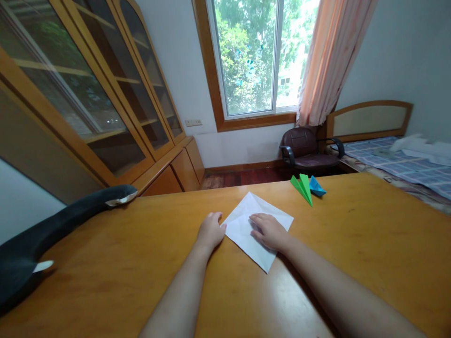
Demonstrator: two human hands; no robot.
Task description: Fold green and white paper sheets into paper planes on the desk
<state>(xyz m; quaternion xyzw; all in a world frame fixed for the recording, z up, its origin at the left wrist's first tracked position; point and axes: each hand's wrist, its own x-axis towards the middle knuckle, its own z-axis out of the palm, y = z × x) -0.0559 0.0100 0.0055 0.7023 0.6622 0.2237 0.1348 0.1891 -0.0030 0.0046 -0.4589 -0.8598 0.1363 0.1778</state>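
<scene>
In the head view, the white sheet of paper (243, 230) lies as a diamond on the wooden table (123, 281), in front of the person and between both hands, with faint crease lines running across it. The left hand (211, 230) sits at the sheet's left corner, fingers bent and thumb held apart from them, the thumb at or just beside the paper's edge; whether it bears on the corner cannot be told. The right hand (269, 230) lies palm down over the sheet's right half, fingers loosely spread and thumb away from them. For smoothing the paper, it seems best to let the left fingertips anchor that corner while the right hand sweeps outward with light, even pressure, since dragging hard could shift the sheet or wrinkle it along the old creases. A green folded paper (303, 189) and a blue folded paper (317, 187) lie beyond, near the far edge, well apart from the hands. No brand, label or writing is readable on any of these papers; any marking on the wall socket (193, 122) is too small to read.
</scene>
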